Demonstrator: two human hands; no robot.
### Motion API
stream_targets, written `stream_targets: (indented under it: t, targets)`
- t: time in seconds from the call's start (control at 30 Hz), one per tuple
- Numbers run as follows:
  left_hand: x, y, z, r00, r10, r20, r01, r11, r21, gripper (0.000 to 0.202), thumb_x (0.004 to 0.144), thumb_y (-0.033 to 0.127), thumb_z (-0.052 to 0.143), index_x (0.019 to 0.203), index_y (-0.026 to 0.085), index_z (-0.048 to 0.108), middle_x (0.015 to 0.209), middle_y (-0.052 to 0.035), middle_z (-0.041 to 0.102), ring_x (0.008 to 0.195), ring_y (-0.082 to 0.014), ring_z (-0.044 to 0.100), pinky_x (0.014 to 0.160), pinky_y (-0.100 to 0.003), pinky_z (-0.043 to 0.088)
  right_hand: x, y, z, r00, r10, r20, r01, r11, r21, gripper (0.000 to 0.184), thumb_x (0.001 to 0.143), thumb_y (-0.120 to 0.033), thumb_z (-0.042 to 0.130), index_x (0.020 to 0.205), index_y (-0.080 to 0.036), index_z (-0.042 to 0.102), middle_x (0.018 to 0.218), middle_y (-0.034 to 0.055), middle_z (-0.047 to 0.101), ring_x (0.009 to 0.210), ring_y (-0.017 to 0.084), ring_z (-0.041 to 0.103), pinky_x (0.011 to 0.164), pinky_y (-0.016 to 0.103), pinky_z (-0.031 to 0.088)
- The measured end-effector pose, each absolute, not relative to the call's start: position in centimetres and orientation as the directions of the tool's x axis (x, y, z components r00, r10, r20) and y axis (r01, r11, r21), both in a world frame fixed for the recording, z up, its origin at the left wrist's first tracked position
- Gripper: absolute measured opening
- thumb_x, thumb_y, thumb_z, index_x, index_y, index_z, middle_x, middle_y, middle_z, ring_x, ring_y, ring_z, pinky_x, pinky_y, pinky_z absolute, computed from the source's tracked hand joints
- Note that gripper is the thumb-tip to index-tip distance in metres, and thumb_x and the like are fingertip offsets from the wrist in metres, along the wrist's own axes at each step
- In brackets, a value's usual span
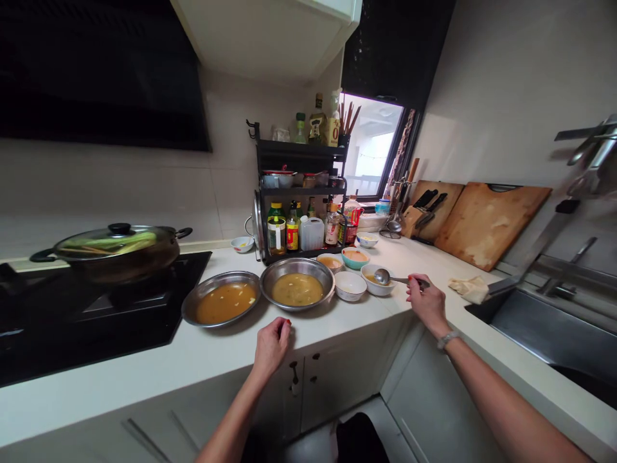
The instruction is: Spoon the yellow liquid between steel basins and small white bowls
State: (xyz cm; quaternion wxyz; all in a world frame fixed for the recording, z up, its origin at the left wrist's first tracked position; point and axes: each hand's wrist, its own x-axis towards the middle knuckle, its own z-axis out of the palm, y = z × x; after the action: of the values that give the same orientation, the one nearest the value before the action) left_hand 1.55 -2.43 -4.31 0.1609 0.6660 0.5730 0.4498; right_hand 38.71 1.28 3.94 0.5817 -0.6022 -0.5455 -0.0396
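My right hand (427, 305) is closed round the handle of a metal ladle (382, 276). The ladle's head hangs over a small white bowl (380, 289) with some yellowish liquid in it. Just left of that bowl stands another white bowl (350, 294), its inside pale. My left hand (272, 346) rests at the counter's front edge with its fingers curled in and nothing visible in them. Behind it are a wide metal bowl (297, 303) of yellowish soup and a metal dish (216, 323) of orange-brown broth with pale bits floating.
Two small bowls of orange liquid, one white (330, 270) and one turquoise (355, 267), stand behind. A black rack (303, 191) holds bottles. A lidded pan (120, 254) sits on the stove (103, 308). Cutting boards (496, 222), a knife block (415, 222) and a sink (544, 347) are right.
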Motion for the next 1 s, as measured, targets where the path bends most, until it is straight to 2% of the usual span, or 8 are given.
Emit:
stream_targets:
  t: [0.13, 0.27, 0.37, 0.53, 0.73, 1.0]
  targets:
    - [1.5, -2.4, -4.2, -0.063, 0.905, 0.42, 0.63, -0.29, 0.72, 0.038, 0.088, 0.039, 0.039, 0.067, 0.017, 0.062, 0.053, 0.0012, 0.055, 0.052, -0.0131, 0.047, 0.055, -0.023, 0.033, 38.0, 1.5, 3.9, 0.467, 0.639, 0.611, 0.599, 0.279, -0.751, 0.028, 0.078, -0.043, 0.053, 0.085, -0.017, 0.061, 0.056, -0.0002, 0.062, 0.043, 0.014, 0.06, 0.038, 0.022, 0.046]
    - [1.5, -2.5, -4.2, -0.057, 0.906, 0.419, 0.625, -0.295, 0.722, 0.037, 0.088, 0.039, 0.039, 0.069, 0.016, 0.063, 0.054, 0.0007, 0.056, 0.053, -0.013, 0.048, 0.055, -0.023, 0.034, 38.1, 2.4, 4.2, 0.669, 0.6, 0.439, 0.332, 0.288, -0.898, 0.023, 0.072, -0.038, 0.061, 0.077, -0.016, 0.058, 0.047, -0.0027, 0.057, 0.036, 0.013, 0.056, 0.032, 0.021, 0.045]
    - [1.5, -2.5, -4.1, -0.049, 0.904, 0.425, 0.628, -0.303, 0.717, 0.037, 0.088, 0.039, 0.039, 0.068, 0.017, 0.062, 0.054, 0.0008, 0.056, 0.053, -0.0128, 0.048, 0.055, -0.023, 0.034, 38.6, 2.9, 4.4, 0.764, 0.545, 0.345, 0.172, 0.344, -0.923, 0.02, 0.069, -0.033, 0.064, 0.072, -0.016, 0.054, 0.047, -0.0045, 0.056, 0.037, 0.012, 0.056, 0.031, 0.02, 0.046]
    - [1.5, -2.5, -4.1, -0.045, 0.902, 0.429, 0.644, -0.302, 0.703, 0.038, 0.088, 0.041, 0.039, 0.066, 0.017, 0.059, 0.051, 0.002, 0.053, 0.051, -0.0125, 0.047, 0.053, -0.023, 0.033, 39.2, 2.6, 5.0, 0.79, 0.514, 0.336, 0.139, 0.383, -0.913, 0.019, 0.068, -0.03, 0.066, 0.072, -0.016, 0.053, 0.048, -0.0055, 0.055, 0.036, 0.01, 0.055, 0.03, 0.017, 0.045]
    - [1.3, -2.4, -4.3, -0.038, 0.907, 0.419, 0.637, -0.301, 0.71, 0.037, 0.088, 0.041, 0.04, 0.068, 0.018, 0.06, 0.053, 0.0011, 0.058, 0.052, -0.0135, 0.051, 0.055, -0.023, 0.035, 39.5, 1.8, 6.2, 0.797, 0.508, 0.326, 0.109, 0.41, -0.905, 0.017, 0.068, -0.026, 0.066, 0.073, -0.015, 0.054, 0.053, -0.0047, 0.057, 0.039, 0.009, 0.056, 0.03, 0.015, 0.044]
    - [1.3, -2.3, -4.4, -0.034, 0.909, 0.415, 0.634, -0.302, 0.712, 0.038, 0.088, 0.041, 0.039, 0.068, 0.018, 0.061, 0.054, 0.0003, 0.059, 0.052, -0.0141, 0.051, 0.055, -0.023, 0.035, 38.1, 1.4, 8.8, 0.75, 0.566, 0.342, 0.06, 0.457, -0.887, 0.014, 0.069, -0.023, 0.066, 0.073, -0.016, 0.055, 0.051, -0.0037, 0.056, 0.041, 0.011, 0.057, 0.03, 0.016, 0.043]
